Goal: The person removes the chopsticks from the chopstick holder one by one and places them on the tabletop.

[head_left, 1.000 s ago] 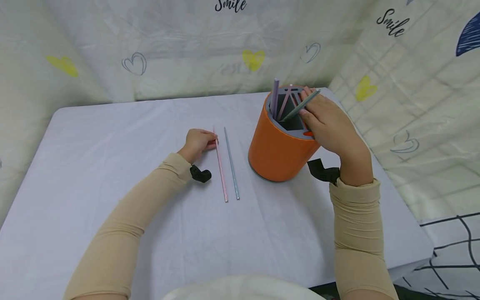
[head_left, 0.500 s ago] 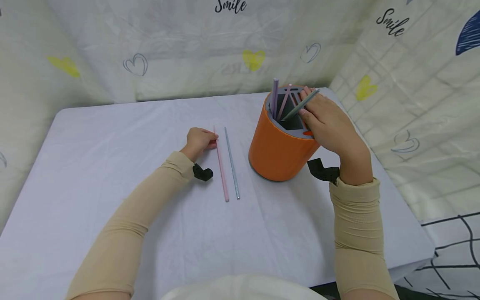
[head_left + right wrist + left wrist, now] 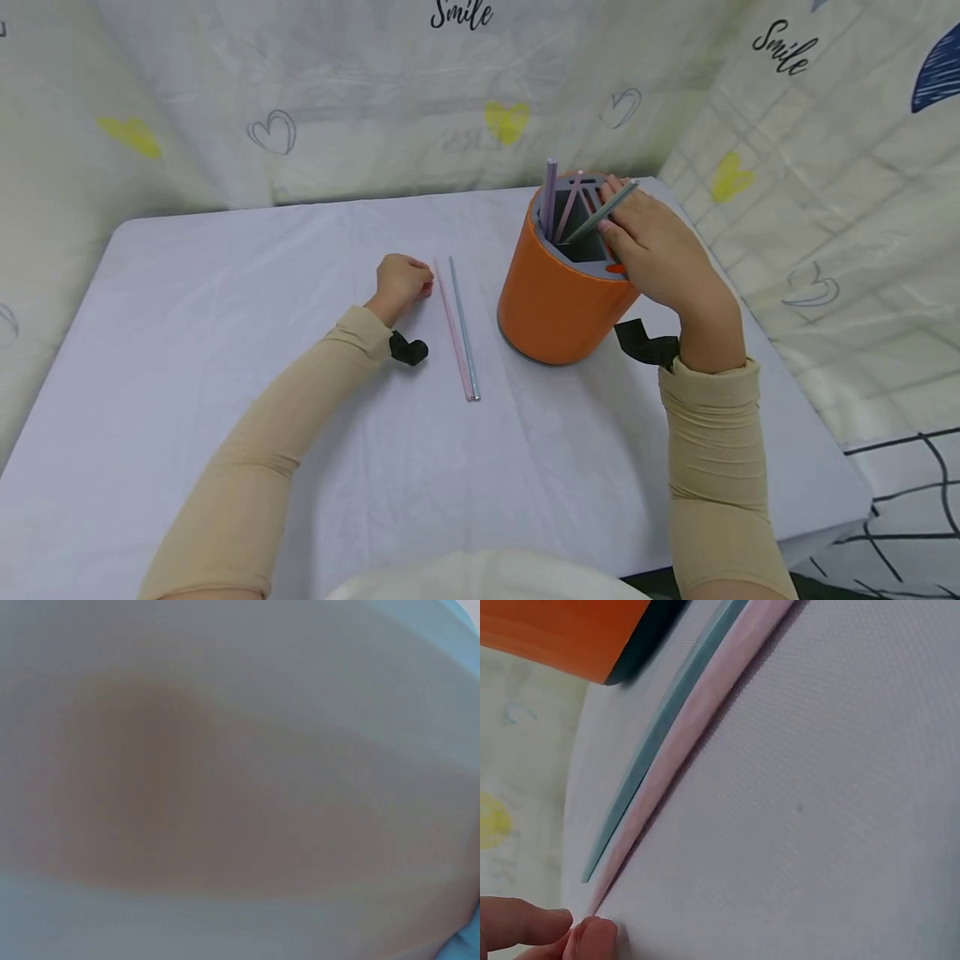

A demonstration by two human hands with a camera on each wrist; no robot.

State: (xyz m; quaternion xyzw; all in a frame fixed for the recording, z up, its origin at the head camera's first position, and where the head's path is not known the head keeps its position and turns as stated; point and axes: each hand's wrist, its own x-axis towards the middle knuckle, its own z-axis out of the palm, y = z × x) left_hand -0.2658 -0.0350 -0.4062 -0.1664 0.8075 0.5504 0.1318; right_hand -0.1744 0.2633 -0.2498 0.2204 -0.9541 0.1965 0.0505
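Note:
In the head view, a pink pencil [image 3: 454, 333] and a pale blue pencil [image 3: 462, 329] lie on the white table, touching at their near ends. My left hand [image 3: 402, 281] is just left of the pink pencil's far end, its fingers bent and a small gap showing. In the left wrist view its fingertips [image 3: 595, 939] are close to that end; contact is unclear there. My right hand [image 3: 660, 246] holds the right rim of an orange pen holder [image 3: 562, 312]. Across its thumb leans a grey-green pencil [image 3: 600, 212]. The right wrist view is blurred.
More pencils, purple [image 3: 549, 200] and pink [image 3: 570, 204], stand in the holder's grey divided top. The holder is near the back right of the white table [image 3: 225, 333]. Behind and beside it hangs a pale printed curtain [image 3: 375, 125].
The pink pencil has shifted right against the near end of the blue one. My left fingers, earlier pinching it, have come off it. My right hand and the pen holder have stayed in place.

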